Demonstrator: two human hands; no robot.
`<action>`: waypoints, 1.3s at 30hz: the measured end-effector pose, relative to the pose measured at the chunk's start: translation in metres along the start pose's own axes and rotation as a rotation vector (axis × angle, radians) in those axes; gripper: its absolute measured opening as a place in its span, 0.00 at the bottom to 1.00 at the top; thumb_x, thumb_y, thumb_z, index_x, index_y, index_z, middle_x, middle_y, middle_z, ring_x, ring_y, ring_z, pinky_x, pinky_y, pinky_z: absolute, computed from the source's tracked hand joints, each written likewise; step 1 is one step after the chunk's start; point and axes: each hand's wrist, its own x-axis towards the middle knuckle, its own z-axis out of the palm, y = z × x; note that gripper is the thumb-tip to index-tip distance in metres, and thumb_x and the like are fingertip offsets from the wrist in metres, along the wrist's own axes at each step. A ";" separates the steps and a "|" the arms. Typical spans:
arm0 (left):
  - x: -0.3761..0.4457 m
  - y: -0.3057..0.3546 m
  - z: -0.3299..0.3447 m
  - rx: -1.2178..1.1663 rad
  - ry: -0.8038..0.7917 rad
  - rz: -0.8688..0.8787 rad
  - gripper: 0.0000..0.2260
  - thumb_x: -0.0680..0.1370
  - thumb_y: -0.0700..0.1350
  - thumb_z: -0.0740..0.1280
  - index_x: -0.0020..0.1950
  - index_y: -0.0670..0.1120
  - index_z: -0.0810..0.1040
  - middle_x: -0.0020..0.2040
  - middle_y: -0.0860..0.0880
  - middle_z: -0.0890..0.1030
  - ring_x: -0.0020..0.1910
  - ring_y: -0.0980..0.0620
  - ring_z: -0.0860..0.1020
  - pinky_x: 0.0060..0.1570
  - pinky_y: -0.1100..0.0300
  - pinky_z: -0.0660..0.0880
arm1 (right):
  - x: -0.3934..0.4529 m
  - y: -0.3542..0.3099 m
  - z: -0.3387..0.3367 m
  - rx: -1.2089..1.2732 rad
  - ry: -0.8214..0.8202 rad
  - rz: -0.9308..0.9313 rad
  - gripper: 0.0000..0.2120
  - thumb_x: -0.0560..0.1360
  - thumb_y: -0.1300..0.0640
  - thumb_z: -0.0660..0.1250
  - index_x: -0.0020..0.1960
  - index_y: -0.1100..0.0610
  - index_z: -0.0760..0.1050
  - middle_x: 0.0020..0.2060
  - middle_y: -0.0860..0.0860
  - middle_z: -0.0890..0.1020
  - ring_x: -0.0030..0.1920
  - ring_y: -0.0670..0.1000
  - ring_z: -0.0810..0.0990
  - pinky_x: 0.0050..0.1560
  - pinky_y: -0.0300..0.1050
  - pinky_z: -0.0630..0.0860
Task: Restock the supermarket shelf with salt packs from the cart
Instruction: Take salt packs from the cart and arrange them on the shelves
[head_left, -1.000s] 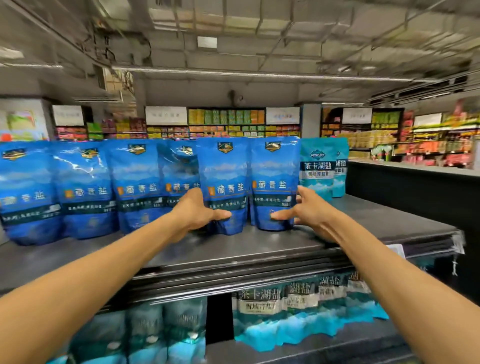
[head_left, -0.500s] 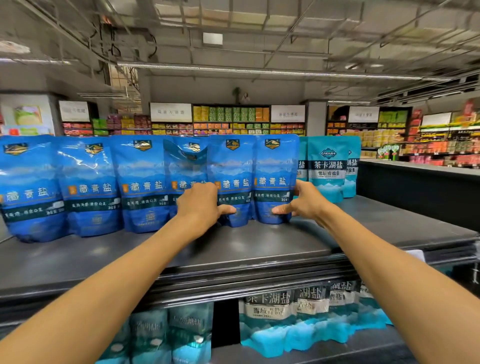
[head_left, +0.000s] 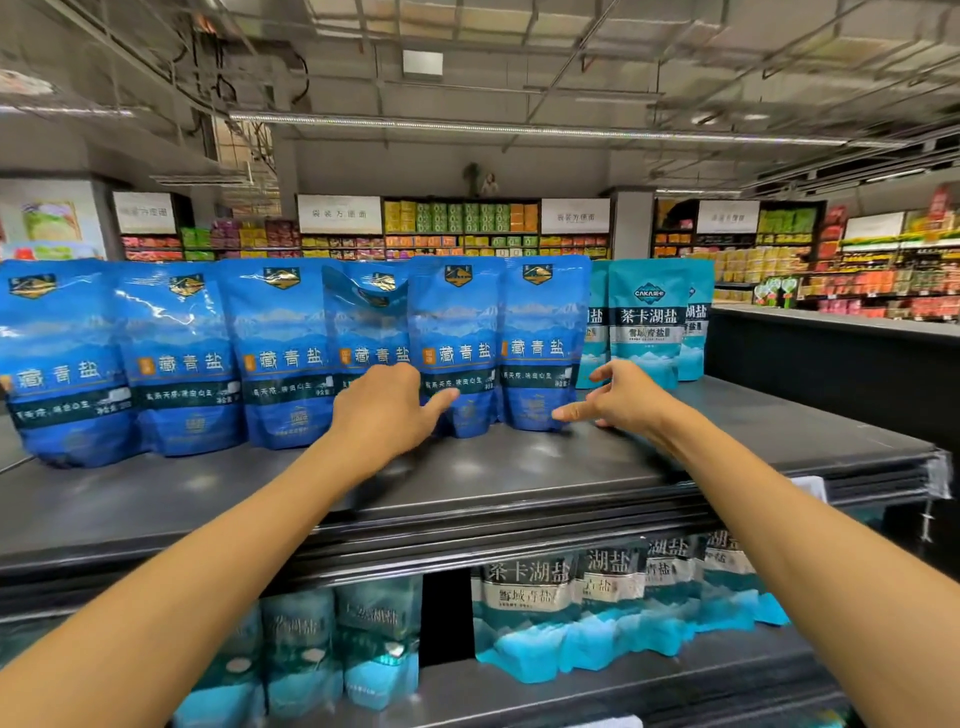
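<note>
Several blue salt packs stand upright in a row on the dark top shelf (head_left: 519, 470). My left hand (head_left: 384, 410) lies against the front of the row, its thumb stretched onto the second pack from the right (head_left: 457, 322); its fingers are hidden behind the hand. My right hand (head_left: 621, 397) hovers with spread fingers just right of the rightmost blue pack (head_left: 540, 332), thumb tip close to that pack's lower corner. Neither hand holds a pack. The cart is out of view.
Teal salt packs (head_left: 649, 322) stand on the same shelf right of the blue row. More teal packs (head_left: 530, 597) fill the shelf below. Bare shelf surface lies in front of the row and to the far right. Distant aisles of goods fill the background.
The two rightmost blue packs were pushed back into line with the row. My right hand has since come off the rightmost pack and spread open; my left hand stays at the row.
</note>
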 end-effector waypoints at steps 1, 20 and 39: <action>-0.002 -0.001 -0.003 -0.044 0.014 0.006 0.29 0.78 0.65 0.61 0.28 0.43 0.65 0.24 0.47 0.68 0.25 0.47 0.71 0.27 0.58 0.70 | -0.005 0.002 -0.005 -0.026 0.011 -0.015 0.42 0.60 0.47 0.83 0.66 0.60 0.68 0.56 0.55 0.78 0.56 0.55 0.80 0.61 0.56 0.77; -0.186 0.168 0.020 -1.422 -0.309 0.187 0.08 0.80 0.44 0.66 0.42 0.45 0.75 0.28 0.48 0.76 0.23 0.58 0.70 0.24 0.70 0.66 | -0.269 0.118 -0.049 0.386 0.600 -0.224 0.06 0.73 0.58 0.72 0.40 0.59 0.78 0.29 0.57 0.80 0.27 0.55 0.78 0.26 0.41 0.73; -0.522 0.398 0.221 -1.002 -1.702 0.460 0.13 0.82 0.35 0.60 0.38 0.45 0.71 0.31 0.46 0.73 0.19 0.62 0.69 0.21 0.71 0.64 | -0.674 0.358 0.005 0.316 1.416 1.027 0.06 0.78 0.65 0.66 0.43 0.64 0.75 0.30 0.59 0.78 0.22 0.42 0.75 0.22 0.33 0.70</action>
